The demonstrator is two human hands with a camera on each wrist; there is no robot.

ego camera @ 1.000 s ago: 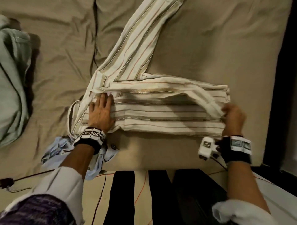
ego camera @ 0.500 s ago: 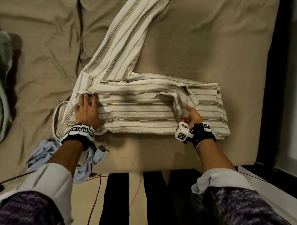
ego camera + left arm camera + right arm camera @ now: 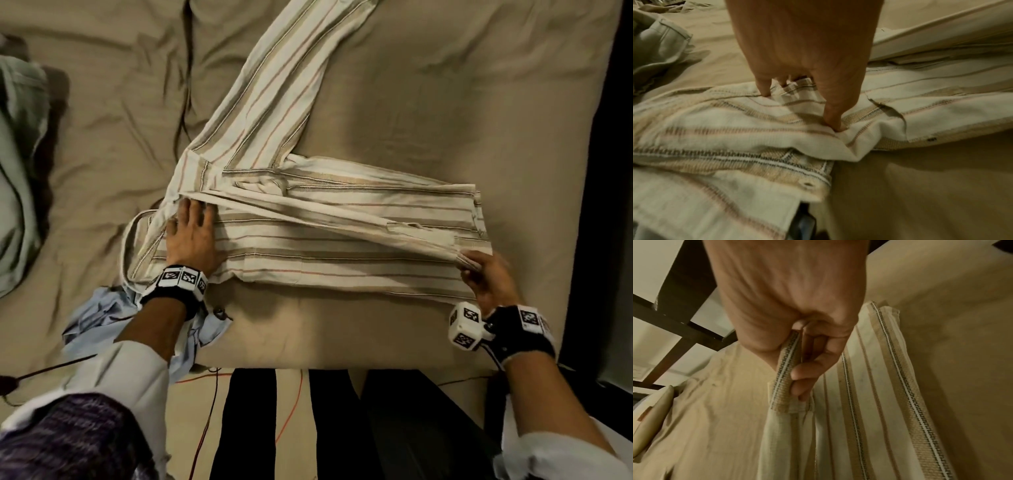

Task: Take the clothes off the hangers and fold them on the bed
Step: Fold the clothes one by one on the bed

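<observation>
Far to my left a pale green garment [image 3: 17, 164] lies bunched on the bed [image 3: 428, 85], well apart from what I'm working on, and near the bed's front edge a light blue garment [image 3: 99, 318] sits crumpled under my left forearm. That blue one hangs partly over the edge; if my arm drags as I shift, I judge it could slide off to the floor.

My left hand [image 3: 191, 236] lies flat on the striped shirt [image 3: 342, 246], fingers [image 3: 833, 116] straight and pressing into the cloth at the collar end of the fold. It pins, it does not grip. The wrist view shows the fabric already puckering under my fingertip, so too hard a pull from the other side would likely drag the layers out from under my palm and skew the fold.

The shirt lies across the bed near its front edge, body folded lengthwise, with one sleeve [image 3: 284, 78] stretched diagonally away up the bed, not yet folded in. That sleeve could tug the shoulder crooked when I move the rest.

My right hand [image 3: 486, 281] is at the hem end, fingers [image 3: 807, 371] curled round a narrow folded strip of striped cloth and lifting it taut. The grasp looks thin; I think the strip could slip free, or the lower layers could open up, since only the top band is held.
</observation>
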